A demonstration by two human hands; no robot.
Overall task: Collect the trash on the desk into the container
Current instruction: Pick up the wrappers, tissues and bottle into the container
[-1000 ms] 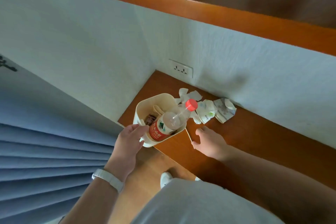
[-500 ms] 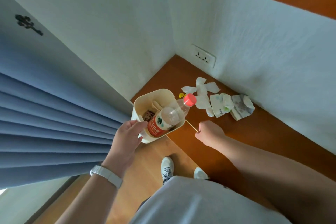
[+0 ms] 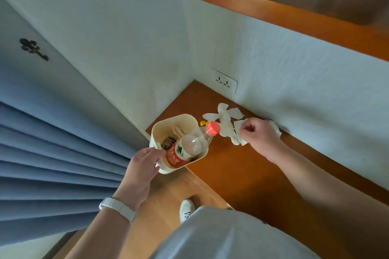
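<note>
Several tissue scraps [image 3: 226, 115] by desk [image 3: 242, 174] back edge. Right hand [image 3: 260, 136] fingers clamped on crumpled paper [image 3: 239, 134]; left hand [image 3: 143, 166] grips container [image 3: 168, 120]. Take whole clump, drop beside bottle [image 3: 189, 147].

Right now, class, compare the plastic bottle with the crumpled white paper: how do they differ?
The plastic bottle sits in the container, neck over its rim; the crumpled white paper lies on the desk. The bottle is clear with red label and cap; the paper is plain white. Both are trash.

Left grip [image 3: 145, 162], right grip [image 3: 260, 135], both curled
</note>
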